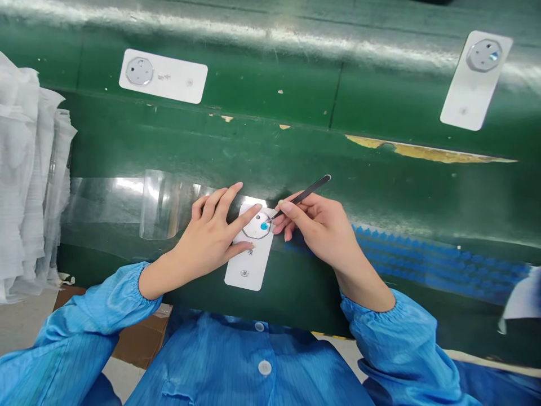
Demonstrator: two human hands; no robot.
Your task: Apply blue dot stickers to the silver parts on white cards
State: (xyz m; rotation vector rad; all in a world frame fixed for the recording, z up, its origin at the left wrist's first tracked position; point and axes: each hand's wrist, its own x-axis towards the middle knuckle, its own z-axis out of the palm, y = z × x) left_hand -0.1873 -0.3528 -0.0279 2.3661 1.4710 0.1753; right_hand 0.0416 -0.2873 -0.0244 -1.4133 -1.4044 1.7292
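A white rectangular panel (248, 265) with rounded corners lies on the green work surface in front of me. Near its upper end is an outlined round area holding a small blue sticker (264, 226). My left hand (211, 231) rests with fingers spread, its index finger and thumb touching the panel's left side. Black tweezers (301, 195) are pinched in my right hand (315, 223), their tip down at the blue sticker. Whether the tips grip the sticker cannot be made out. To the right lies a clear strip bearing rows of blue stickers (422, 262).
Two similar white panels lie farther back, one left (177, 76) and one right (473, 93). A curled clear film (158, 206) lies left of my hand. White sheets or bags (25, 180) are stacked at the left edge. The green surface (253, 146) has a torn yellowish patch (426, 151).
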